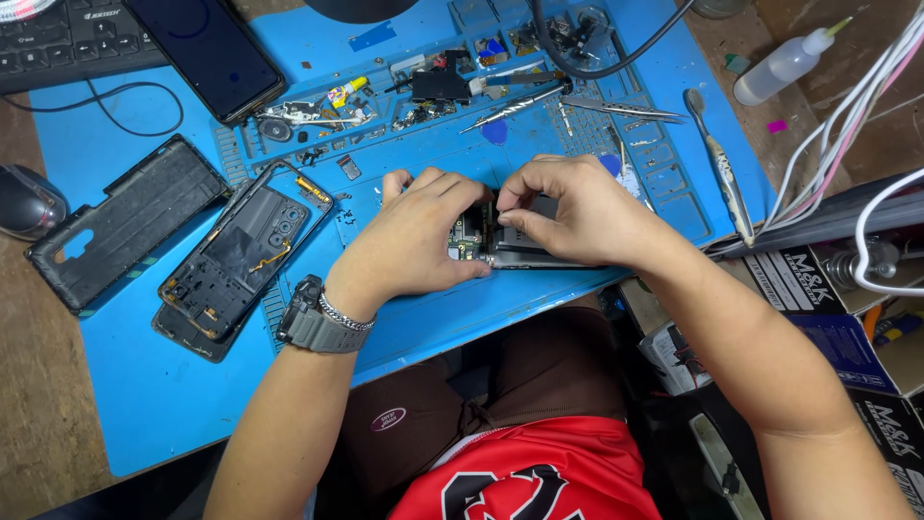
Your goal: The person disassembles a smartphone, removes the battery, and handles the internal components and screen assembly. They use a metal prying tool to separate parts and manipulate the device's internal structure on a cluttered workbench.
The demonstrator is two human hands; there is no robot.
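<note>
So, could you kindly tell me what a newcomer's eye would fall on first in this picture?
Probably the bright blue rubber work mat that covers the desk, and at its middle the left hand and right hand pressed together over a small opened phone body with bare circuitry. To their left lie a stripped black phone frame and a separate black back cover.

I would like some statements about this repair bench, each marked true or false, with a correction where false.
1. Both hands, the left hand and the right hand, rest on the opened phone. True.
2. The wristwatch is on the right arm. False: it is on the left.
3. The work mat is blue. True.
4. The squeeze bottle stands on the mat. False: it lies off the mat, on the wooden table.
</note>
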